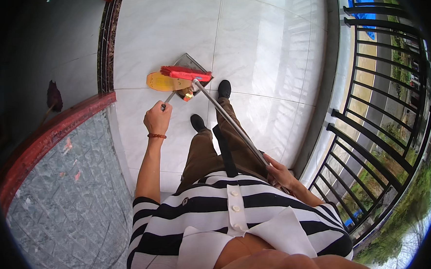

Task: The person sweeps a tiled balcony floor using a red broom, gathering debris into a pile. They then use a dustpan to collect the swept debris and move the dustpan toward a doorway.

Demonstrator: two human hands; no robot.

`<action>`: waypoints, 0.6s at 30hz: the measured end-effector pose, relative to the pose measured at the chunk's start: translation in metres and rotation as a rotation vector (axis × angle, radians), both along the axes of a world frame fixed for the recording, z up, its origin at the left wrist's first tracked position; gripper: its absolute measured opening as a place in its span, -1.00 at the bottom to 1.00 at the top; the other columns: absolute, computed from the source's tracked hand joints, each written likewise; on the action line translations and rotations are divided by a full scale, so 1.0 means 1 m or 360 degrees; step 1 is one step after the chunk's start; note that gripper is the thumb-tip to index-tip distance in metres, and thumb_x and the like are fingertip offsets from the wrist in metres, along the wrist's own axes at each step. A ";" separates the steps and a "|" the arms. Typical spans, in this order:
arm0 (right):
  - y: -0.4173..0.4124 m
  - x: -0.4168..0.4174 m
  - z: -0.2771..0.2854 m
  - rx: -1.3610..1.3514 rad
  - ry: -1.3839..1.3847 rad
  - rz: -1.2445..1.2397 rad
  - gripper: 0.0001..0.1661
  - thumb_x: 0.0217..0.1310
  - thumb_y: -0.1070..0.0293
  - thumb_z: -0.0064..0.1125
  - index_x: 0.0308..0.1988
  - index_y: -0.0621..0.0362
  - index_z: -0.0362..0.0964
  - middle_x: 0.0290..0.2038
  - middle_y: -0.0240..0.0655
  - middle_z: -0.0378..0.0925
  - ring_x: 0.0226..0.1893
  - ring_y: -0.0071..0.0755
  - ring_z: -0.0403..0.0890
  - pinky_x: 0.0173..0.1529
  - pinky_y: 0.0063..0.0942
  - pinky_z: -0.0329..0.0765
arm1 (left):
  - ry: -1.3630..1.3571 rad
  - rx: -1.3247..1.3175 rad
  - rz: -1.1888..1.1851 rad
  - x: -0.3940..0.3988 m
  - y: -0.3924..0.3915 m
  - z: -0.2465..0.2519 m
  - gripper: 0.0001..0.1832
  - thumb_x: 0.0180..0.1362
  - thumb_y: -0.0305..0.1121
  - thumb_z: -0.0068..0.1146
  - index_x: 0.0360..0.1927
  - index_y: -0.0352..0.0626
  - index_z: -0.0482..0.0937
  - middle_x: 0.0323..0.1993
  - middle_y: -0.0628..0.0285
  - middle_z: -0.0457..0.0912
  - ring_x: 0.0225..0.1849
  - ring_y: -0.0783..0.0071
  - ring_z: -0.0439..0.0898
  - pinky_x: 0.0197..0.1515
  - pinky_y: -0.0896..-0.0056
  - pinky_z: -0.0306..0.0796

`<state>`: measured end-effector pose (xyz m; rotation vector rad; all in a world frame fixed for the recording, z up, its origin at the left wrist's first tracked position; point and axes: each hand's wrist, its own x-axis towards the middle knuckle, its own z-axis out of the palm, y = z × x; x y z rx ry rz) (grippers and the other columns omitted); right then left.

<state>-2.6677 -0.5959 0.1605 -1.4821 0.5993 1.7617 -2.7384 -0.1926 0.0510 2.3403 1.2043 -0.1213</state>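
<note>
My left hand (158, 118), with a beaded bracelet at the wrist, is closed around the handle (169, 97) of a grey dustpan (186, 59). The pan rests on or just above the tiled floor ahead of my feet. In my right hand (281, 174) is the metal pole (233, 123) of a broom, held near its upper end by my hip. The red broom head (190, 74) lies across the dustpan and hides part of it. A flat yellow oval piece (159, 82) sticks out on the left under the bristles. Small litter (188, 96) shows at the pan's near corner.
A black metal railing (379, 122) runs along the right. On the left stand a tiled wall (68, 193) with a red ledge (62, 133) and a dark doorway frame (105, 49). Glossy pale floor tiles (166, 31) extend ahead. My black shoes (224, 89) are close to the dustpan.
</note>
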 end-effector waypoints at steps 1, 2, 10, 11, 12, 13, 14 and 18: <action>-0.007 -0.015 0.011 0.0006 0.0032 -0.0149 -0.43 0.32 0.25 -0.26 0.27 -0.35 -0.13 -0.67 -0.50 0.15 -0.75 -0.68 0.11 -0.70 -0.70 0.08 | 0.0025 -0.0012 -0.0002 -0.011 0.003 0.001 -0.73 -0.03 -0.18 -0.04 -0.65 -0.15 0.45 -0.72 0.07 0.47 -0.61 0.01 0.46 -0.56 0.18 0.31; -0.010 -0.024 0.017 -0.0002 -0.0025 -0.0178 -0.44 0.32 0.23 -0.25 0.26 -0.35 -0.12 -0.67 -0.50 0.15 -0.75 -0.67 0.11 -0.69 -0.70 0.09 | 0.0104 -0.0052 -0.0002 -0.024 0.005 0.004 -0.74 -0.02 -0.20 -0.03 -0.63 -0.16 0.46 -0.69 0.06 0.49 -0.59 0.03 0.47 -0.54 0.21 0.32; -0.001 0.002 -0.041 -0.0160 -0.0747 -0.0226 -0.39 0.27 0.17 -0.20 0.27 -0.20 -0.12 -0.64 -0.44 0.24 -0.75 -0.69 0.19 -0.72 -0.70 0.18 | -0.0072 -0.0047 -0.0110 -0.124 0.023 0.017 -0.79 -0.04 -0.28 0.03 -0.63 -0.19 0.45 -0.74 0.09 0.46 -0.64 0.03 0.46 -0.58 0.23 0.31; 0.002 0.016 -0.063 -0.0175 -0.0824 -0.0234 -0.38 0.27 0.19 -0.21 0.28 -0.20 -0.16 -0.64 -0.44 0.22 -0.76 -0.68 0.19 -0.72 -0.70 0.18 | -0.0070 -0.0038 -0.0127 -0.130 0.023 0.015 -0.79 -0.05 -0.28 0.04 -0.63 -0.18 0.45 -0.73 0.09 0.47 -0.64 0.04 0.46 -0.58 0.24 0.31; 0.011 0.032 -0.083 -0.0154 -0.0776 -0.0329 -0.34 0.25 0.21 -0.19 0.29 -0.20 -0.21 -0.66 -0.47 0.18 -0.76 -0.70 0.17 -0.73 -0.71 0.18 | -0.0063 -0.0019 -0.0142 -0.137 0.025 0.013 -0.80 -0.05 -0.28 0.04 -0.63 -0.18 0.45 -0.73 0.09 0.47 -0.64 0.05 0.46 -0.58 0.24 0.32; 0.028 0.042 -0.097 -0.0215 -0.0761 -0.0449 -0.38 0.25 0.22 -0.14 0.25 -0.34 -0.12 -0.70 -0.56 0.06 -0.78 -0.77 0.08 -0.76 -0.77 0.11 | -0.0088 0.0014 -0.0169 -0.142 0.026 0.011 -0.79 -0.04 -0.27 0.04 -0.63 -0.19 0.45 -0.74 0.09 0.46 -0.65 0.06 0.46 -0.58 0.25 0.30; 0.029 0.049 -0.118 -0.0151 -0.0805 -0.0429 -0.36 0.23 0.25 -0.11 0.24 -0.33 -0.13 -0.69 -0.56 0.06 -0.78 -0.77 0.08 -0.76 -0.76 0.11 | -0.0121 0.0031 -0.0207 -0.143 0.024 0.009 -0.78 -0.03 -0.26 0.03 -0.63 -0.19 0.45 -0.74 0.09 0.45 -0.66 0.08 0.45 -0.59 0.26 0.29; 0.056 -0.010 -0.153 -0.0156 -0.0564 -0.0507 -0.18 0.17 0.37 -0.14 0.28 -0.32 -0.39 -0.68 -0.50 0.12 -0.78 -0.66 0.14 -0.74 -0.67 0.20 | -0.0086 0.0108 -0.0246 -0.157 0.015 -0.004 -0.77 -0.03 -0.25 0.03 -0.63 -0.18 0.46 -0.74 0.09 0.46 -0.65 0.07 0.46 -0.58 0.24 0.29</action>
